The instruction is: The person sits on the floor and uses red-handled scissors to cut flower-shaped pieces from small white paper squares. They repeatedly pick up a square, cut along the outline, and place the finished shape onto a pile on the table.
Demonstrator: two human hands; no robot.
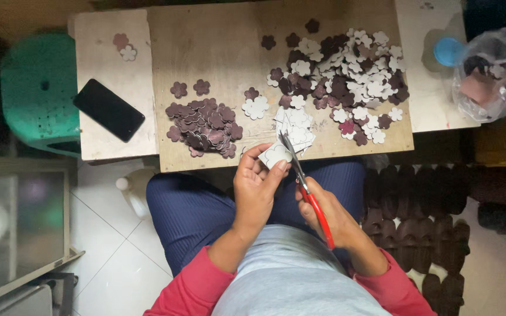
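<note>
Fingers point(267, 169) pinch white flower-shaped cutout point(277, 154) against scissors point(306, 186).

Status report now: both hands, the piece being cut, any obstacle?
Left hand holds white flower piece. Right hand grips red scissors, blades at the piece. Nothing in the way.

Surface point(218, 41): stacked flower pile point(203, 126) ahead-left of left hand point(256, 187); phone point(108, 109) farther left; scattered flower heap point(346, 82) ahead of right hand point(329, 213); bag point(487, 73) far right.

The right hand point(332, 213) is covering the handle loops of the red-handled scissors point(306, 186). At the right of the frame, a crinkled plastic bag point(487, 70) is blurring its contents.
</note>
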